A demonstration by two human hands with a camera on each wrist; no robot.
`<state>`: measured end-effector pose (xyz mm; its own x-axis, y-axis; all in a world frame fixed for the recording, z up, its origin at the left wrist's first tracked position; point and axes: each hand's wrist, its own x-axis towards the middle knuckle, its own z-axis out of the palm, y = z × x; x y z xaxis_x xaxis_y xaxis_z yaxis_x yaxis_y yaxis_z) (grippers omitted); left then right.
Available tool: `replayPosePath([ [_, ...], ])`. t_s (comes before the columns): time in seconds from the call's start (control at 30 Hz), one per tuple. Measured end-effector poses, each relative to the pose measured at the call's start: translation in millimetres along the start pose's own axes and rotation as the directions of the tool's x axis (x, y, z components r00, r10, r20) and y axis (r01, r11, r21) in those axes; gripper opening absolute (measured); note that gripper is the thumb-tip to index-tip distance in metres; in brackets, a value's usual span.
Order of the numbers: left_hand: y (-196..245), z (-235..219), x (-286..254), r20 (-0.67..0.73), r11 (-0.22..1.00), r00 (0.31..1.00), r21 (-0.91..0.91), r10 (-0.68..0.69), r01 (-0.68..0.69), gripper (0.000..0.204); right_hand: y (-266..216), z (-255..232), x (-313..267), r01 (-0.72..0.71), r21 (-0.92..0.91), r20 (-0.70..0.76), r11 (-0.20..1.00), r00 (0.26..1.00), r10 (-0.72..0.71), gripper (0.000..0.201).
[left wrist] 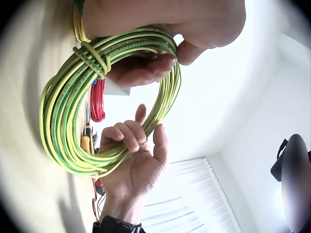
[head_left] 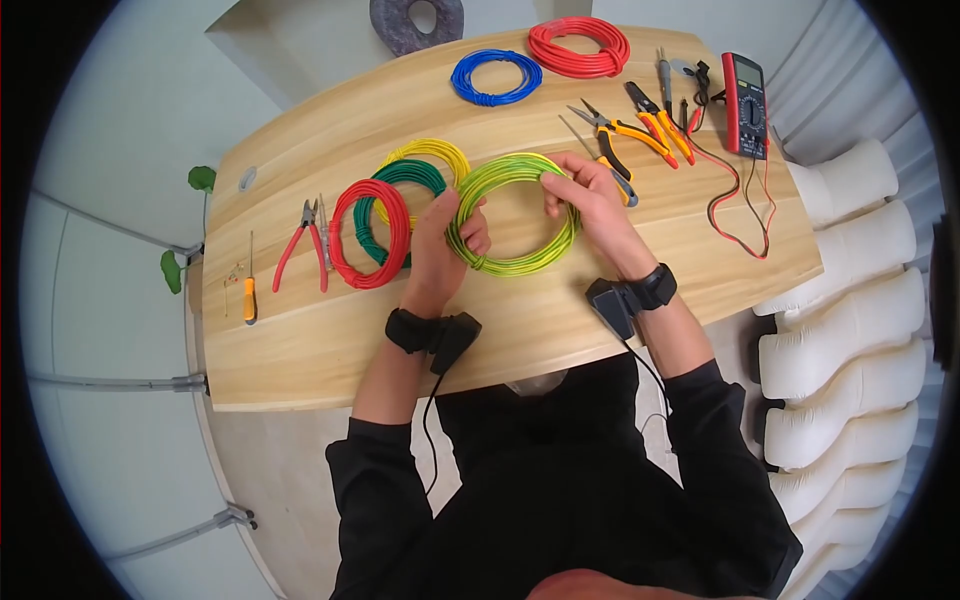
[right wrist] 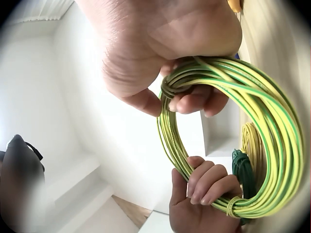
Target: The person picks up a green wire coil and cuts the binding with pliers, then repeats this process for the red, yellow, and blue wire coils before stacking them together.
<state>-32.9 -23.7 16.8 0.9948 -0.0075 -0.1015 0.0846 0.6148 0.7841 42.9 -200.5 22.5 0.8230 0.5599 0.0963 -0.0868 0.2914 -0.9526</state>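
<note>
Both hands hold a coil of yellow-green striped wire (head_left: 512, 268), raised over the wooden table and tilted. My left hand (head_left: 440, 250) grips its left side, with the fingers curled through the ring. On the opposite side, my right hand (head_left: 597, 205) pinches the upper right of the coil between thumb and fingers. In the left wrist view, a turn of wire binds the coil (left wrist: 73, 111) near the left hand (left wrist: 165, 17), and the right hand (left wrist: 133, 167) curls round the far part. The right wrist view shows another wrap beside the right hand's fingers (right wrist: 187, 103).
Left of the held coil lie red (head_left: 342, 235), green (head_left: 365, 225) and yellow (head_left: 440, 150) wire coils, red-handled cutters (head_left: 312, 230) and a screwdriver (head_left: 249, 295). Blue (head_left: 465, 88) and red (head_left: 580, 70) coils lie behind. Orange-handled pliers (head_left: 630, 130) and a multimeter (head_left: 748, 105) lie right.
</note>
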Motion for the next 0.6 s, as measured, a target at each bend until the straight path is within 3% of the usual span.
replayPosePath([
  [0.07, -0.8, 0.5, 0.0, -0.017, 1.0, 1.0, -0.022, 0.004, -0.004, 0.042, 8.2, 1.5, 3.7, 0.144, -0.229, -0.164, 0.963, 0.969, -0.184, 0.023],
  [0.1, -1.9, -0.5, 0.2, -0.007, 0.997, 1.0, -0.082, 0.005, -0.006, 0.042, 12.3, -0.1, 5.1, 0.144, -0.228, -0.164, 0.963, 0.969, -0.184, 0.023],
  [0.17, -3.7, -2.4, 0.8, 0.002, 0.99, 1.0, -0.139, 0.007, -0.006, 0.041, 17.8, -2.3, 7.5, 0.164, -0.495, -0.217, 0.854, 0.928, -0.304, 0.026],
  [0.27, -4.5, -3.3, 0.4, 0.109, 0.983, 0.992, -0.181, 0.062, -0.041, 0.04, 17.4, -3.2, 6.9, 0.089, -0.583, -0.231, 0.808, 0.935, -0.269, 0.031],
  [0.5, -5.4, 0.9, -1.5, 0.097, 0.988, 0.99, 0.106, 0.105, -0.115, 0.037, 13.9, 3.5, 3.0, -0.011, -0.733, -0.188, 0.68, 0.964, -0.187, 0.035],
  [0.57, -4.9, 0.3, -1.8, 0.094, 0.98, 0.988, 0.141, 0.125, -0.138, 0.037, 14.0, 5.9, 0.8, -0.01, -0.816, -0.236, 0.578, 0.918, -0.317, 0.036],
  [0.6, -4.3, 0.6, -1.8, 0.101, 0.974, 0.985, 0.164, 0.143, -0.158, 0.037, 13.1, 7.0, 0.1, -0.003, -0.813, -0.231, 0.582, 0.92, -0.318, 0.036],
])
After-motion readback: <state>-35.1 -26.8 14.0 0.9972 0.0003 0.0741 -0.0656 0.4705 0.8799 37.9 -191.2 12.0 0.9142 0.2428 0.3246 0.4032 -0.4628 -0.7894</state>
